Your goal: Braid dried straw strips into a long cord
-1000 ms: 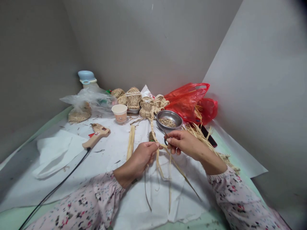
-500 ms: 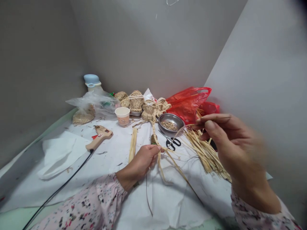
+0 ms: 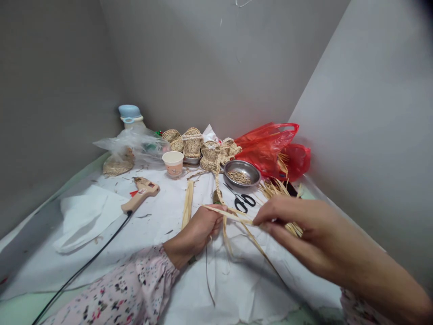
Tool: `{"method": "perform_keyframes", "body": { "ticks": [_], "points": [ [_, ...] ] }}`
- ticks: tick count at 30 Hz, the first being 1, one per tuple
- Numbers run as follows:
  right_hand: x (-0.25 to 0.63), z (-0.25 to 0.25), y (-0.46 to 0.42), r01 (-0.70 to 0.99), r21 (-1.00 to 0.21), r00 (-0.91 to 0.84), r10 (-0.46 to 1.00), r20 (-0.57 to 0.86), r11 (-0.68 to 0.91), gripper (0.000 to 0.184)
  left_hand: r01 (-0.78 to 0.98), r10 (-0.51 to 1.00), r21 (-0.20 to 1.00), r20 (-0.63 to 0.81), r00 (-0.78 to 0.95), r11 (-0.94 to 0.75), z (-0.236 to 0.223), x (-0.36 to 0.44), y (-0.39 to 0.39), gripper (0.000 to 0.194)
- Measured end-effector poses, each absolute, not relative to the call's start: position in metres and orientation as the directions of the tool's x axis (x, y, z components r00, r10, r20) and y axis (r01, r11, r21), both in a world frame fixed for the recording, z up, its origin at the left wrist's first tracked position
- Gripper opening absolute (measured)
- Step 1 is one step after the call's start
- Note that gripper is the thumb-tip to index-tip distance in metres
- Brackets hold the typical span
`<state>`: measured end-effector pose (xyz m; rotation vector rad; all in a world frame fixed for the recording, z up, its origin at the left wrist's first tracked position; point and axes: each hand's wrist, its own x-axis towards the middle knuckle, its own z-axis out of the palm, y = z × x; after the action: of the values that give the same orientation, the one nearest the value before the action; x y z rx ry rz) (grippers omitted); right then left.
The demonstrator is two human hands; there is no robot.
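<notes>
My left hand [image 3: 199, 225] is closed in a pinch on the near end of a straw braid [image 3: 217, 183], which runs back toward the woven pieces. Loose straw strands [image 3: 253, 239] trail from the pinch toward me and to the right. My right hand [image 3: 297, 230] pinches a pale, flat straw strip [image 3: 233, 215] between thumb and fingertips. That strip's other end lies over the fingertips of my left hand. Black-handled scissors [image 3: 241, 201] rest on the white cloth just behind the strip.
A glue gun [image 3: 144, 194] with a black cord lies at left, near a paper cup [image 3: 173, 163]. Woven straw pieces [image 3: 192, 143] and a metal bowl [image 3: 242, 174] stand at the back. A red plastic bag [image 3: 267, 151] and a straw bundle [image 3: 270, 188] are at right.
My right hand has come down and inward from the upper right, bringing a pale strip across to my left fingertips. My left hand and the braid have stayed in place.
</notes>
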<state>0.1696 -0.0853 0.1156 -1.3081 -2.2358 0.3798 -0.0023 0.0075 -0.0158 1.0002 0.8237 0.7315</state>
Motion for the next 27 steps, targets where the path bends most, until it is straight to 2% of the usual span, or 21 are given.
{"method": "perform_keyframes", "body": {
  "ticks": [2, 4, 7, 9, 11, 12, 14, 16, 17, 21, 27],
  "points": [
    [0.170, 0.111, -0.086, 0.715, -0.509, -0.514, 0.854, 0.081, 0.479, 0.018, -0.152, 0.832, 0.919, -0.248, 0.497, 0.364, -0.016, -0.002, 0.008, 0.025],
    [0.172, 0.108, -0.087, 0.727, -0.528, -0.543, 0.838, -0.049, 0.439, 0.022, -0.150, 0.827, 0.915, -0.256, 0.500, 0.374, -0.015, -0.003, 0.008, 0.027],
    [0.176, 0.110, -0.081, 0.724, -0.572, -0.557, 0.816, -0.155, 0.386, 0.037, -0.138, 0.822, 0.916, -0.262, 0.506, 0.378, -0.015, -0.003, 0.008, 0.032],
    [0.177, 0.110, -0.072, 0.667, -0.646, -0.612, 0.768, -0.191, 0.371, 0.038, -0.126, 0.822, 0.921, -0.260, 0.507, 0.368, -0.015, -0.004, 0.008, 0.032],
    [0.173, 0.104, -0.059, 0.615, -0.703, -0.628, 0.761, -0.161, 0.358, 0.025, -0.119, 0.825, 0.927, -0.251, 0.506, 0.356, -0.015, -0.003, 0.008, 0.032],
    [0.170, 0.098, -0.051, 0.622, -0.703, -0.570, 0.815, -0.104, 0.345, 0.021, -0.118, 0.826, 0.929, -0.247, 0.506, 0.350, -0.015, -0.003, 0.008, 0.033],
    [0.160, 0.081, -0.037, 0.692, -0.657, -0.335, 0.939, 0.075, 0.300, 0.022, -0.111, 0.829, 0.932, -0.247, 0.502, 0.345, -0.016, -0.002, 0.008, 0.033],
    [0.149, 0.059, -0.026, 0.742, -0.607, -0.178, 0.957, 0.230, 0.284, 0.017, -0.105, 0.835, 0.932, -0.256, 0.488, 0.347, -0.017, -0.001, 0.008, 0.032],
    [0.144, 0.048, -0.021, 0.756, -0.595, -0.141, 0.955, 0.259, 0.273, 0.017, -0.102, 0.838, 0.932, -0.260, 0.480, 0.347, -0.018, -0.001, 0.008, 0.030],
    [0.135, 0.021, -0.012, 0.760, -0.607, -0.077, 0.960, 0.270, 0.232, 0.021, -0.073, 0.840, 0.943, -0.252, 0.480, 0.324, -0.017, 0.000, 0.007, 0.027],
    [0.141, 0.031, -0.017, 0.752, -0.631, -0.032, 0.967, 0.251, 0.189, 0.035, -0.103, 0.846, 0.935, -0.255, 0.468, 0.339, -0.014, -0.001, 0.007, 0.032]
  ]
}}
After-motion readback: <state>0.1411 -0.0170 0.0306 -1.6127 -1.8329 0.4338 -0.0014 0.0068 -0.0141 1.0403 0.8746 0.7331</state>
